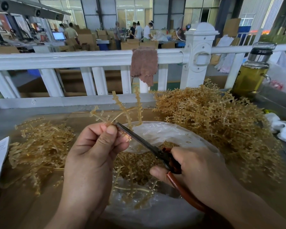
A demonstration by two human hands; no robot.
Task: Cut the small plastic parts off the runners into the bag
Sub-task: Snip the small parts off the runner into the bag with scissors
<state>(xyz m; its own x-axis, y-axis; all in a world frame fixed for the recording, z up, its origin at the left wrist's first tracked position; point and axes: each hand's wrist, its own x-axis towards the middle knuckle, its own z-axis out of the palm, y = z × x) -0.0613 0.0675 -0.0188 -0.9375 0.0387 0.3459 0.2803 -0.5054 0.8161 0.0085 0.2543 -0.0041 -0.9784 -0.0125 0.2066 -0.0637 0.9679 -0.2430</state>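
Head view: a person works over a clear bag, with both hands close together above its mouth.
Left hand (92,151): thumb and curled fingers pinch the base of one amber runner (122,111).
Right hand (193,167): fingers are wrapped round the red-brown handles of the scissors (144,142).
Blades: they reach from the right grip up to the left pinch, with the tip touching the runner just above the thumb. They look narrow, shut or nearly so.
Small parts (139,103): they sit in rows along the branches that fan up and away from the pinch, uncut.
Bag (172,128): it lies directly below both grips, with its mouth open.
Loose cut pieces (135,162): they are heaped inside the bag, under the blades.
Tall heap (213,116): full runners, beyond the right grip on its outer side.
Flatter heap (40,146): this lies outside the left grip and looks like stripped runners.
Step in hand: probably snipping parts from the branch nearest the pinch.
Next move: it calls for opening the blades and setting them on the next stub clear of the thumb. The runner needs turning in the pinch so cut parts drop into the bag.
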